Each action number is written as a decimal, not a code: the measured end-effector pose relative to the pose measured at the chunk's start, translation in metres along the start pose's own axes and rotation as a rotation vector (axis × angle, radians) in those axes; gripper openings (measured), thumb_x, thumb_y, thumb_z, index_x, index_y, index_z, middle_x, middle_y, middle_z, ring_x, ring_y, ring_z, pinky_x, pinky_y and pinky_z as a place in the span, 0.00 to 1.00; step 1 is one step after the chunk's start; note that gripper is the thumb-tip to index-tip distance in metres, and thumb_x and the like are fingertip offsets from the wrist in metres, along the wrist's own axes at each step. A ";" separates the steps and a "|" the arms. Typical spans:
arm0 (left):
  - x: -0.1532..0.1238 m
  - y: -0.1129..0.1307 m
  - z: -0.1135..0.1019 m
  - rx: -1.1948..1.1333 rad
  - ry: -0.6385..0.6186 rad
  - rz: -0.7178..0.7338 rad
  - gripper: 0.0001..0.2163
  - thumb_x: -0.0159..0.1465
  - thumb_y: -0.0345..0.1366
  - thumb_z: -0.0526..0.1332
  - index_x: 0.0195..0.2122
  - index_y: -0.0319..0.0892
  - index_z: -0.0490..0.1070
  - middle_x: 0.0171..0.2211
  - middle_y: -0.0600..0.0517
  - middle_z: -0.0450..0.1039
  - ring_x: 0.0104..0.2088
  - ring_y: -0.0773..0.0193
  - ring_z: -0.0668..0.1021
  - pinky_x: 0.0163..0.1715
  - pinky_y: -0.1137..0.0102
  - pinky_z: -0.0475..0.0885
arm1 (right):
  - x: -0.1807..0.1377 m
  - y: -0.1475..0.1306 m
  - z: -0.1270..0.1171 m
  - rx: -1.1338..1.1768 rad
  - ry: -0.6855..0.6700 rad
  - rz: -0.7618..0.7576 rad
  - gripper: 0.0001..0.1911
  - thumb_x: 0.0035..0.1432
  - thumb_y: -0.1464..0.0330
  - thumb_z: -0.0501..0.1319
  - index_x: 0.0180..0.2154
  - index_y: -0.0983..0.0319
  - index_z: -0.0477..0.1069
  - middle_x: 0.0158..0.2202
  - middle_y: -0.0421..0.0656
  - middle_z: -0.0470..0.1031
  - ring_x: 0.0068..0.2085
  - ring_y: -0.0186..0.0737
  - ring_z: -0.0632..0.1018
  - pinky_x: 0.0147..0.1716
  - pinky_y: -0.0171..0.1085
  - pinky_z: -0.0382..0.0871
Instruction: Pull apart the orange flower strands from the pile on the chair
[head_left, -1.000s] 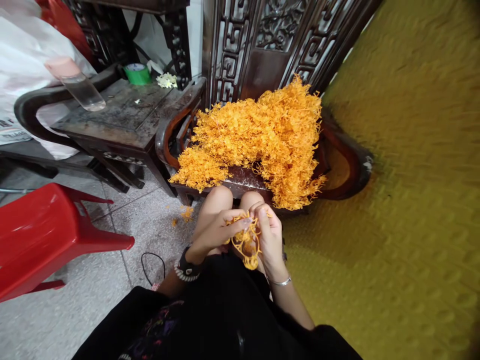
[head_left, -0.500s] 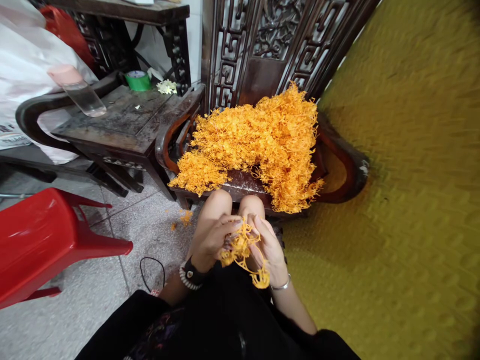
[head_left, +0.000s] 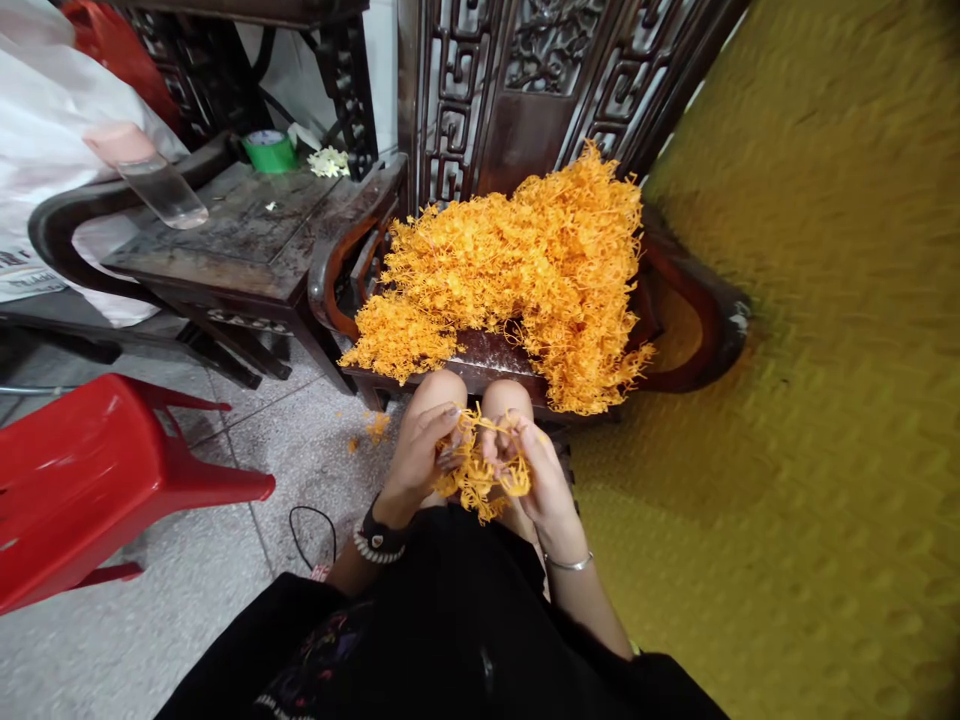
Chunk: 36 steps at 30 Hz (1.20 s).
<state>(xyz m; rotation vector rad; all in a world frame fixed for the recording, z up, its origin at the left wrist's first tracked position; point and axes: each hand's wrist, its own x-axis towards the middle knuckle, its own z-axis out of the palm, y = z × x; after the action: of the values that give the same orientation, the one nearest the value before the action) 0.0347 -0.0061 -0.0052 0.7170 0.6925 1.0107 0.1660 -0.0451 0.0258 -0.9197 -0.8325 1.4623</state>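
Note:
Over my lap, my left hand (head_left: pixel 426 450) is closed on a small tangle of orange strands (head_left: pixel 474 480), curly and stringy. My right hand (head_left: pixel 538 465) pinches the other side of that tangle, and a few strands stretch between the fingers of both hands. Just beyond my knees lies a big heap of the same orange strands (head_left: pixel 517 260), piled on a dark carved wooden chair (head_left: pixel 495 362). I cannot tell what the strands are made of.
A red plastic stool (head_left: pixel 90 470) stands on the floor at left. The side table (head_left: pixel 247 230) holds a clear bottle with a pink lid (head_left: pixel 161 180) and green tape (head_left: pixel 270 152). A yellow-green textured surface (head_left: pixel 810 400) fills the right side. Orange scraps (head_left: pixel 377 428) lie on the floor.
Both hands have moved slightly up and a little apart, with strands drawn between them. The loop that hung low by my right hand is now up near its fingers. The view has shifted slightly.

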 end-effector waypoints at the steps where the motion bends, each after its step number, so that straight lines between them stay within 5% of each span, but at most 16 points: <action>1: -0.001 0.000 0.000 0.067 -0.013 0.029 0.21 0.57 0.51 0.64 0.19 0.40 0.63 0.15 0.58 0.58 0.16 0.74 0.59 0.16 0.73 0.52 | -0.001 -0.001 -0.001 -0.063 -0.014 -0.003 0.18 0.55 0.51 0.63 0.30 0.59 0.67 0.25 0.38 0.69 0.23 0.32 0.65 0.22 0.33 0.56; 5: -0.003 0.004 0.000 0.318 0.082 0.248 0.20 0.60 0.49 0.62 0.19 0.39 0.64 0.17 0.57 0.58 0.19 0.73 0.60 0.20 0.73 0.54 | -0.004 -0.003 -0.004 -0.340 -0.060 -0.017 0.18 0.56 0.56 0.64 0.24 0.62 0.67 0.19 0.37 0.65 0.22 0.31 0.63 0.23 0.33 0.54; 7: -0.003 0.007 0.000 0.312 0.137 0.321 0.20 0.60 0.48 0.63 0.19 0.40 0.61 0.17 0.58 0.56 0.19 0.73 0.59 0.19 0.74 0.54 | -0.004 0.000 -0.005 -0.275 -0.040 -0.037 0.23 0.59 0.56 0.62 0.19 0.62 0.63 0.16 0.35 0.59 0.19 0.29 0.59 0.20 0.33 0.50; 13: -0.003 0.019 -0.004 -0.148 0.091 0.215 0.18 0.58 0.41 0.63 0.19 0.41 0.56 0.15 0.61 0.51 0.14 0.76 0.52 0.14 0.77 0.48 | -0.002 0.004 -0.008 0.199 0.039 -0.112 0.26 0.59 0.54 0.60 0.17 0.61 0.56 0.12 0.32 0.50 0.14 0.27 0.52 0.18 0.32 0.49; 18: -0.006 0.019 -0.004 -0.363 0.100 0.180 0.18 0.51 0.30 0.63 0.16 0.40 0.50 0.16 0.61 0.49 0.15 0.78 0.54 0.14 0.80 0.53 | 0.002 -0.001 -0.010 0.177 0.126 -0.052 0.21 0.59 0.55 0.60 0.21 0.59 0.61 0.13 0.33 0.56 0.16 0.29 0.57 0.18 0.32 0.54; 25: -0.005 0.017 -0.001 -0.575 0.145 0.017 0.14 0.45 0.25 0.60 0.19 0.39 0.50 0.26 0.56 0.64 0.18 0.82 0.60 0.14 0.87 0.54 | 0.003 -0.001 -0.008 0.003 0.214 -0.086 0.15 0.60 0.58 0.59 0.26 0.61 0.68 0.19 0.36 0.66 0.19 0.30 0.65 0.20 0.32 0.61; 30: -0.006 0.022 -0.002 -0.521 -0.020 -0.041 0.10 0.46 0.24 0.57 0.23 0.41 0.54 0.20 0.60 0.56 0.14 0.80 0.55 0.12 0.85 0.50 | 0.002 -0.002 -0.001 -0.148 0.330 -0.138 0.15 0.62 0.57 0.57 0.29 0.60 0.68 0.19 0.35 0.65 0.18 0.30 0.63 0.19 0.31 0.57; 36: -0.015 0.011 0.003 -0.164 -0.126 0.020 0.07 0.54 0.33 0.59 0.31 0.43 0.60 0.19 0.61 0.57 0.14 0.78 0.52 0.13 0.82 0.51 | 0.002 -0.001 0.005 -0.477 0.385 -0.287 0.18 0.62 0.56 0.56 0.26 0.61 0.67 0.20 0.35 0.61 0.21 0.30 0.62 0.22 0.32 0.56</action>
<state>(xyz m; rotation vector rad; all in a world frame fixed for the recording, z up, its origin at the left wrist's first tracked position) 0.0259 -0.0169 0.0075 0.6392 0.4886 1.0185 0.1618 -0.0434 0.0286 -1.3244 -0.9901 0.8113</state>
